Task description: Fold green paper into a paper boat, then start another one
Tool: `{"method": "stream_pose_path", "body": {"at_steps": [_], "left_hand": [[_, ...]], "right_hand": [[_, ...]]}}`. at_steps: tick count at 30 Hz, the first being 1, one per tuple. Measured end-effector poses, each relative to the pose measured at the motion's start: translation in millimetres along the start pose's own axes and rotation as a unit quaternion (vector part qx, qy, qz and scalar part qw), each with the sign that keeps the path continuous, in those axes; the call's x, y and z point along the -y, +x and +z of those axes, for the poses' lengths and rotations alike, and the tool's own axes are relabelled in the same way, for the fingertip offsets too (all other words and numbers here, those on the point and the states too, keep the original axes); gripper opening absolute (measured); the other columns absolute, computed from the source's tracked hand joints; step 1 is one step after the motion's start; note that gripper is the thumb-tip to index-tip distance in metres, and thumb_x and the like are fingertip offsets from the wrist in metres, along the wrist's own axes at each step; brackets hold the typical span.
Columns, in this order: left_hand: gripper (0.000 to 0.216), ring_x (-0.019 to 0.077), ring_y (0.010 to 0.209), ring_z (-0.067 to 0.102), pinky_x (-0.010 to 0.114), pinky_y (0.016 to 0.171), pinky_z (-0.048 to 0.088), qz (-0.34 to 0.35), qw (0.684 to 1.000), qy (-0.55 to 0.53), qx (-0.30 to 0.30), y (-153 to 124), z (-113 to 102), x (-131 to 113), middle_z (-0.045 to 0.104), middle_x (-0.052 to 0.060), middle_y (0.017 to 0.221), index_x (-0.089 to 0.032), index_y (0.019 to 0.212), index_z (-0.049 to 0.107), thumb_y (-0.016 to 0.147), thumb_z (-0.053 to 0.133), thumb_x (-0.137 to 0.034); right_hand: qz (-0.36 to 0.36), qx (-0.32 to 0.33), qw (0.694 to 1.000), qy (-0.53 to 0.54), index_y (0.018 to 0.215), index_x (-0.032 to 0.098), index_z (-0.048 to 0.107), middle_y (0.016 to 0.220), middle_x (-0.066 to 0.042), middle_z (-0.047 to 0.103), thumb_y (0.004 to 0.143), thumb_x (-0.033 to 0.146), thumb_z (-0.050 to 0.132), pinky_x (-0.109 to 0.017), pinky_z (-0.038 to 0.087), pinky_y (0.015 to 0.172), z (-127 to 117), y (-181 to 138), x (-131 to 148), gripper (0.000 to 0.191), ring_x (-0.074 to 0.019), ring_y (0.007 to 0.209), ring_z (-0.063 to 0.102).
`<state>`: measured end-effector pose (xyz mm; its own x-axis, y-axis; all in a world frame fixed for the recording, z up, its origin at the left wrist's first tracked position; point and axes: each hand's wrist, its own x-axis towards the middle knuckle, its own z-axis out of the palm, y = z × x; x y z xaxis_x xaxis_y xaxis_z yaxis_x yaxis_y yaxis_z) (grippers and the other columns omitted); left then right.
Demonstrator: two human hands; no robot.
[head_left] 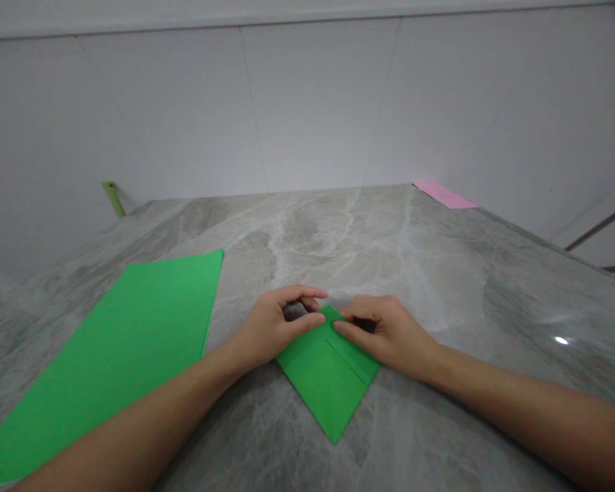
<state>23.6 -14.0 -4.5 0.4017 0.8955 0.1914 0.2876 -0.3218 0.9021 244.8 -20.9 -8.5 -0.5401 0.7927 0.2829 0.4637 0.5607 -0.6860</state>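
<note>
A folded green sheet of paper [322, 386] lies in a diamond shape on the grey marbled table, one corner pointing towards me. A straight flap edge runs slantwise across its right half. At the far corner, my left hand [274, 324] has its thumb on the paper and its fingers curled round past the edge, the index finger stretched just beyond the corner. My right hand [384, 331] pinches the upper right edge close to that corner, thumb on top and fingertips partly hidden behind the paper. Both hands are closed on the paper, their thumbtips a short way apart.
Larger green sheets [148, 318] lie flat on the table [307, 239] to the left, partly under my left forearm. A pink sheet [445, 195] rests at the far right edge by the white wall [307, 109]. A light green strip-like object [113, 199] stands at the far left.
</note>
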Motion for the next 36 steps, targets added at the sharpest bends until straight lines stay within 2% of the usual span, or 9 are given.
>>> {"method": "stream_pose_path", "body": {"at_steps": [3,8,15,19,21,25,27,31,36], "left_hand": [[0.011,0.017,0.079,0.062,0.028,0.074,0.046,0.029,0.993,0.093,0.068,2,-10,2,0.07,0.001,0.083,-0.02,0.091,0.074,0.08,0.071,-0.023],[0.006,0.0142,0.071,0.057,0.026,0.068,0.043,0.075,0.986,0.143,0.043,4,-13,6,0.062,-0.001,0.073,-0.019,0.078,0.068,0.083,0.066,-0.018],[0.008,0.0158,0.077,0.059,0.028,0.073,0.045,0.109,0.982,0.148,0.033,4,-11,9,0.064,0.002,0.079,-0.019,0.083,0.068,0.087,0.061,-0.019],[0.007,0.0178,0.081,0.059,0.031,0.077,0.046,0.076,0.976,0.197,0.054,5,-14,13,0.065,0.002,0.084,-0.02,0.089,0.069,0.083,0.065,-0.02],[0.019,0.019,0.084,0.059,0.034,0.08,0.047,0.052,0.978,0.201,0.012,6,-14,15,0.065,0.003,0.088,-0.019,0.098,0.068,0.08,0.07,-0.023],[0.045,0.0206,0.087,0.063,0.038,0.083,0.05,-0.023,0.992,0.058,-0.109,9,-11,15,0.066,0.006,0.094,-0.016,0.117,0.058,0.079,0.072,-0.035],[0.046,0.0211,0.086,0.066,0.038,0.083,0.053,-0.066,0.991,-0.083,-0.083,9,-7,12,0.068,0.006,0.092,-0.015,0.117,0.057,0.081,0.071,-0.041],[0.046,0.02,0.07,0.07,0.035,0.071,0.057,-0.143,0.948,-0.282,0.036,5,3,6,0.072,0.008,0.081,-0.011,0.1,0.066,0.079,0.073,-0.052],[0.045,0.0178,0.06,0.069,0.029,0.06,0.057,-0.199,0.913,-0.357,0.02,1,11,7,0.073,0.007,0.074,-0.011,0.095,0.069,0.078,0.076,-0.052]], "right_hand": [[0.018,-0.033,0.999,-0.012,0.08,0.019,0.071,0.069,-0.001,0.067,0.091,0.026,0.057,-0.027,0.045,0.062,-5,1,-3,0.019,-0.0147,0.065,0.06],[0.006,-0.036,0.999,-0.03,0.085,0.02,0.07,0.076,-0.002,0.068,0.086,0.023,0.063,-0.029,0.047,0.066,-9,3,-6,0.008,-0.0162,0.07,0.062],[-0.07,-0.032,0.994,-0.079,0.079,0.018,0.066,0.073,-0.001,0.061,0.088,0.017,0.061,-0.027,0.045,0.064,-6,4,-8,0.01,-0.0154,0.07,0.058],[-0.107,-0.051,0.989,-0.089,0.084,0.018,0.067,0.078,-0.003,0.063,0.089,0.014,0.057,-0.027,0.046,0.064,-7,4,-11,0.011,-0.0155,0.072,0.059],[-0.093,-0.088,0.988,-0.083,0.08,0.018,0.064,0.075,-0.002,0.061,0.088,0.012,0.058,-0.026,0.044,0.062,-8,4,-11,0.011,-0.0146,0.069,0.058],[-0.067,-0.195,0.976,-0.07,0.071,0.02,0.054,0.066,0.002,0.054,0.086,0.012,0.061,-0.025,0.04,0.056,-11,4,-7,0.018,-0.0128,0.061,0.052],[-0.082,-0.222,0.969,-0.065,0.072,0.02,0.054,0.068,0.002,0.055,0.086,0.012,0.062,-0.026,0.042,0.058,-12,4,-5,0.018,-0.0132,0.063,0.053],[-0.146,-0.215,0.964,-0.064,0.089,0.02,0.065,0.079,-0.002,0.063,0.087,0.009,0.059,-0.028,0.049,0.063,-12,2,-4,0.012,-0.0159,0.072,0.061],[-0.247,-0.145,0.948,-0.139,0.123,0.022,0.063,0.114,-0.009,0.072,0.088,0.005,0.051,-0.045,0.05,0.086,-10,1,-6,0.04,-0.0247,0.102,0.064]]}}
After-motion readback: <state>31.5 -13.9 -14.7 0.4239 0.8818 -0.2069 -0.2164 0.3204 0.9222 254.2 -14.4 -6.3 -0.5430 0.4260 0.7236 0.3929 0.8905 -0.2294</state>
